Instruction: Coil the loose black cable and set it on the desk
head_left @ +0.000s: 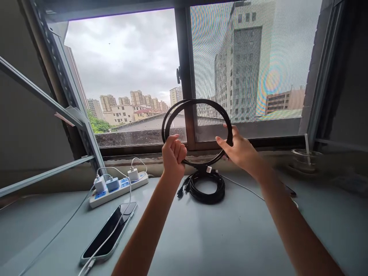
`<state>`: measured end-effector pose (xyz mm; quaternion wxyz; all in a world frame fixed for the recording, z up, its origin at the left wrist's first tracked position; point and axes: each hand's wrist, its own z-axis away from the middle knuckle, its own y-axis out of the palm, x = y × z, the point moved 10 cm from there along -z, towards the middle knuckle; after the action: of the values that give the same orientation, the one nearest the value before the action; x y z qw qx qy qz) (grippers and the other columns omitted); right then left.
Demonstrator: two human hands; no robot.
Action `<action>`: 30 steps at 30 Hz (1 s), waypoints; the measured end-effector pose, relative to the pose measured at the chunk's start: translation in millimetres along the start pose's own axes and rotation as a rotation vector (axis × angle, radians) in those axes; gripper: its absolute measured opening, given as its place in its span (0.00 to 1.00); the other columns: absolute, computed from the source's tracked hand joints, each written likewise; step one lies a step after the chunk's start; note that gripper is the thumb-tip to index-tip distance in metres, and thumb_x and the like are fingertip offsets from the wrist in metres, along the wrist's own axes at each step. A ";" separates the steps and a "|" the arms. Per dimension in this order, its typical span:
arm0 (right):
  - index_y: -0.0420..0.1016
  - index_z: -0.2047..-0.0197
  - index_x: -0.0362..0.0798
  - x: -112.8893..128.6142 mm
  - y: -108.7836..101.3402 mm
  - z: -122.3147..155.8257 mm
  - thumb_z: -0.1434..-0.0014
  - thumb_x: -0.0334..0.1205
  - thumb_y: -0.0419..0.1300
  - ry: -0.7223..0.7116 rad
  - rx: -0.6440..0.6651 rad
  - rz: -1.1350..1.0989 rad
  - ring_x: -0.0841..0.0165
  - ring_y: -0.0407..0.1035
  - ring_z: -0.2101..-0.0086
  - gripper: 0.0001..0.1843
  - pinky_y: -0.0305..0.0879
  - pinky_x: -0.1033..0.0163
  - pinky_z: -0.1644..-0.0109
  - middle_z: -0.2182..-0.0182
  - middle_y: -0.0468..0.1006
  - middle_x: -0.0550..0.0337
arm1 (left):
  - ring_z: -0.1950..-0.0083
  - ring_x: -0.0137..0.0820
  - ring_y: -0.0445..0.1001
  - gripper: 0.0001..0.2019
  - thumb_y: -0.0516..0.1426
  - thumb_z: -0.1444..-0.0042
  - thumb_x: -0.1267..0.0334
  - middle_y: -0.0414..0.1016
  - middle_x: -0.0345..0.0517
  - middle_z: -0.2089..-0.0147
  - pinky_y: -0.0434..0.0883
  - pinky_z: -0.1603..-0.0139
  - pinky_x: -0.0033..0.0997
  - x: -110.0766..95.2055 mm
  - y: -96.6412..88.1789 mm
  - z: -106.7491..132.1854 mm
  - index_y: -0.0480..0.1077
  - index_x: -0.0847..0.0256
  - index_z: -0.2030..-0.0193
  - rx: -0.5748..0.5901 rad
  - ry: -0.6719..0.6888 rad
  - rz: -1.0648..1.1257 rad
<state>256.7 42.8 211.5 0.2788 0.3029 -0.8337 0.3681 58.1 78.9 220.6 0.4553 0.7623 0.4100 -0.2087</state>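
A black cable (205, 102), wound into a wide loop of a few turns, is held up in front of the window between my two hands. My left hand (174, 153) is closed around the loop's lower left side, with the fingers curled in. On the loop's right side, my right hand (238, 147) grips the turns between thumb and fingers; some of its fingers are hidden behind the cable. Below the loop, a second coiled black cable (208, 198) lies on the table, its connector ends sticking out at the left and top.
On the pale table (218, 241), a white power strip (120, 191) with plugged-in chargers stands at the left. A phone (110, 232) with a white charging cord lies in front of it. A plastic cup with a straw (306, 159) stands at the right, below the window (184, 76).
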 end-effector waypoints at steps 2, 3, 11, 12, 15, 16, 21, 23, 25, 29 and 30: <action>0.59 0.41 0.47 2.7 -4.7 -3.4 0.43 0.54 0.58 -0.087 -0.035 -0.113 0.64 0.71 0.73 0.31 0.66 0.60 0.70 0.69 0.75 0.55 | 0.90 0.16 0.40 0.23 0.53 0.52 0.70 0.38 0.31 0.91 0.45 0.87 0.24 -2.4 1.3 1.3 0.39 0.61 0.86 0.010 0.003 0.001; 0.61 0.43 0.48 3.7 -6.4 -4.7 0.45 0.55 0.59 -0.118 -0.046 -0.157 0.64 0.72 0.72 0.31 0.67 0.61 0.70 0.66 0.76 0.54 | 0.90 0.16 0.40 0.23 0.53 0.52 0.70 0.38 0.31 0.91 0.45 0.87 0.24 -3.7 2.1 1.7 0.39 0.61 0.86 0.018 0.000 0.002; 0.70 0.51 0.48 25.2 -28.2 3.5 0.35 0.46 0.49 -0.232 -0.216 -0.251 0.74 0.66 0.84 0.16 0.62 0.66 0.77 0.78 0.72 0.64 | 0.91 0.17 0.45 0.25 0.54 0.49 0.64 0.37 0.31 0.90 0.46 0.88 0.23 10.3 7.6 -1.1 0.38 0.60 0.85 0.101 -0.118 -0.060; 0.71 0.53 0.48 28.1 -32.2 5.5 0.35 0.46 0.47 -0.247 -0.235 -0.256 0.75 0.63 0.86 0.16 0.59 0.67 0.79 0.80 0.70 0.66 | 0.91 0.18 0.48 0.25 0.55 0.49 0.63 0.38 0.31 0.90 0.49 0.87 0.23 17.4 7.1 -2.3 0.39 0.60 0.85 0.111 -0.157 -0.070; 0.72 0.54 0.48 32.6 -47.5 10.6 0.34 0.44 0.48 -0.285 -0.320 -0.238 0.77 0.58 0.87 0.15 0.55 0.68 0.80 0.82 0.67 0.67 | 0.86 0.21 0.60 0.23 0.58 0.51 0.59 0.44 0.30 0.88 0.59 0.82 0.21 38.0 5.3 -4.0 0.47 0.59 0.85 0.154 -0.284 -0.135; 0.72 0.54 0.48 33.3 -52.0 11.7 0.35 0.43 0.48 -0.296 -0.346 -0.217 0.76 0.58 0.86 0.14 0.54 0.68 0.80 0.82 0.67 0.67 | 0.84 0.22 0.65 0.22 0.59 0.52 0.58 0.46 0.30 0.88 0.61 0.80 0.21 41.4 3.5 -4.4 0.49 0.60 0.85 0.159 -0.305 -0.183; 0.74 0.57 0.49 38.6 -50.1 10.2 0.39 0.36 0.52 -0.343 -0.300 -0.071 0.72 0.62 0.80 0.11 0.54 0.65 0.75 0.80 0.71 0.64 | 0.77 0.28 0.73 0.22 0.63 0.56 0.56 0.52 0.33 0.87 0.65 0.74 0.21 29.8 2.5 -3.1 0.54 0.61 0.85 0.209 -0.232 -0.480; 0.75 0.58 0.50 43.0 -42.8 9.9 0.42 0.32 0.52 -0.371 -0.258 -0.006 0.71 0.62 0.80 0.13 0.54 0.65 0.74 0.79 0.73 0.65 | 0.82 0.24 0.68 0.23 0.63 0.56 0.55 0.53 0.33 0.88 0.63 0.78 0.22 21.7 7.2 0.0 0.53 0.60 0.85 0.256 -0.192 -0.567; 0.75 0.58 0.51 45.8 -37.4 10.0 0.43 0.30 0.52 -0.382 -0.239 0.020 0.71 0.62 0.79 0.14 0.54 0.64 0.73 0.78 0.74 0.65 | 0.87 0.19 0.57 0.26 0.64 0.56 0.53 0.50 0.32 0.88 0.55 0.83 0.22 15.1 11.4 2.7 0.50 0.60 0.84 0.303 -0.170 -0.626; 0.75 0.61 0.49 43.4 -30.0 8.5 0.42 0.34 0.54 -0.337 -0.192 -0.083 0.73 0.63 0.80 0.09 0.57 0.65 0.74 0.76 0.76 0.64 | 0.87 0.15 0.43 0.32 0.62 0.57 0.43 0.40 0.30 0.85 0.40 0.86 0.24 11.5 17.1 4.5 0.44 0.59 0.84 0.387 -0.232 -0.555; 0.75 0.60 0.49 42.2 -29.4 8.3 0.42 0.38 0.56 -0.320 -0.188 -0.115 0.74 0.62 0.81 0.08 0.58 0.66 0.75 0.76 0.76 0.64 | 0.86 0.16 0.41 0.33 0.61 0.57 0.40 0.38 0.30 0.85 0.38 0.86 0.24 11.6 15.0 2.9 0.43 0.59 0.85 0.369 -0.257 -0.530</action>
<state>247.6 7.6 248.9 0.1902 0.3772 -0.8795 0.2190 77.2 77.7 219.0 0.2878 0.6664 0.4883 -0.4844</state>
